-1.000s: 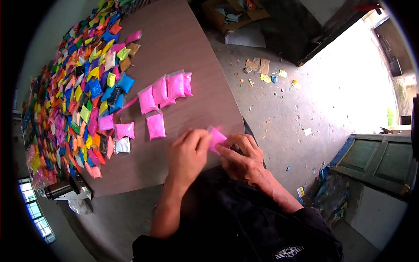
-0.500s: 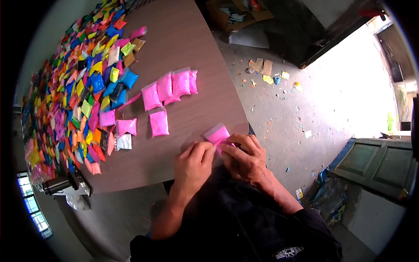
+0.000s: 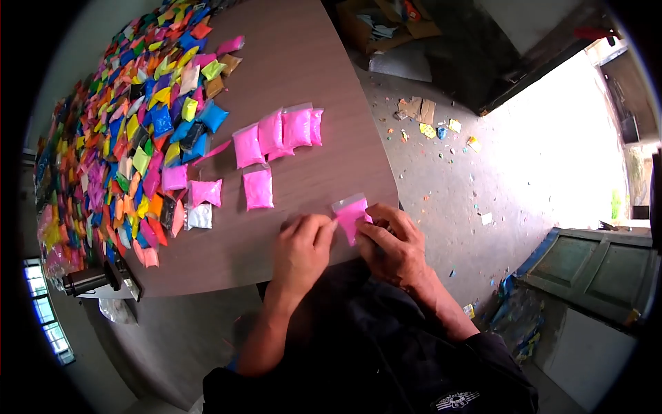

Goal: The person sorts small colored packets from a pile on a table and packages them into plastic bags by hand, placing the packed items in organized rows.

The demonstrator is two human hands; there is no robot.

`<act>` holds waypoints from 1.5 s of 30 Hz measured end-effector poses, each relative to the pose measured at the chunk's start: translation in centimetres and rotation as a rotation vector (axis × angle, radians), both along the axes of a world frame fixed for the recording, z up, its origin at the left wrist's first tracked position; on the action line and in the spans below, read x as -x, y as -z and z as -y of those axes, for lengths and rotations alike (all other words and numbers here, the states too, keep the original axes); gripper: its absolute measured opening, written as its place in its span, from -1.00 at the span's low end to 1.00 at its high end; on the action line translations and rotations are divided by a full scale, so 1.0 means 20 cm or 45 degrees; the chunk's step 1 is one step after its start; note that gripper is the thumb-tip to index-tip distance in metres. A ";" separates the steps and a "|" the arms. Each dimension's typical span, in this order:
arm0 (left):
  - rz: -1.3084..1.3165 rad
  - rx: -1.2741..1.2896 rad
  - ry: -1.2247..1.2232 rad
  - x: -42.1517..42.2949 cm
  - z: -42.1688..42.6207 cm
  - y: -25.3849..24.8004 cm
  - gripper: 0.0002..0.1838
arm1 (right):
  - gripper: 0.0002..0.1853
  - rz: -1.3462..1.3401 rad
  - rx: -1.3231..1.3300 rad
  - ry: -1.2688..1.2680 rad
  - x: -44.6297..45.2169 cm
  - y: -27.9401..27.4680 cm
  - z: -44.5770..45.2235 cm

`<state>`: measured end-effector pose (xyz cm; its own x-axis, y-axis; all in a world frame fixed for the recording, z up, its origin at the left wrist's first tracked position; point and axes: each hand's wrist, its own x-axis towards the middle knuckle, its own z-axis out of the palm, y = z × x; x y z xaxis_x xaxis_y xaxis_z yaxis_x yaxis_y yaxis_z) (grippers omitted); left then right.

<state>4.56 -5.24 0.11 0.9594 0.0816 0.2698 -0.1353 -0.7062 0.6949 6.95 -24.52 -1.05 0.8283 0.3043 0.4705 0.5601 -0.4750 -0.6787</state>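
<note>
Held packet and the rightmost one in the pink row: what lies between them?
Only bare table: the head view shows nothing lying between the held packet and the row's rightmost packet.

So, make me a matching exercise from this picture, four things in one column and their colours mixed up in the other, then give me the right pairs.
Things
1. packet in the right hand
2. table top
3. panelled door at the right of the view
4. right sleeve

Colours
A. dull green
B. pink
C. black
D. brown

Right pairs: 1-B, 2-D, 3-A, 4-C
</note>
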 end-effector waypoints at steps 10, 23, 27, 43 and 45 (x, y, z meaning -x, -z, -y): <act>-0.066 0.165 0.037 0.06 0.04 -0.05 -0.90 | -0.67 0.001 0.089 -0.066 -0.04 -0.02 0.02; -0.055 0.153 0.106 0.09 0.02 -0.04 -0.90 | -0.73 -0.074 0.037 -0.082 -0.04 -0.02 0.02; 0.050 -0.110 0.036 0.00 -0.04 0.00 -0.90 | -0.73 -0.067 0.048 -0.098 -0.04 -0.03 0.02; 0.017 0.141 -0.025 0.05 -0.07 -0.03 -0.89 | -0.61 -0.092 0.144 -0.024 -0.01 0.01 -0.01; 0.050 0.040 0.017 0.10 -0.03 -0.08 -0.88 | -0.61 -0.083 0.134 -0.015 -0.01 0.01 -0.02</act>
<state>2.46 -4.56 1.69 0.9493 0.0777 0.3045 -0.1721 -0.6822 0.7106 7.16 -24.21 -1.19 0.8523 0.3587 0.3808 0.5222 -0.5392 -0.6607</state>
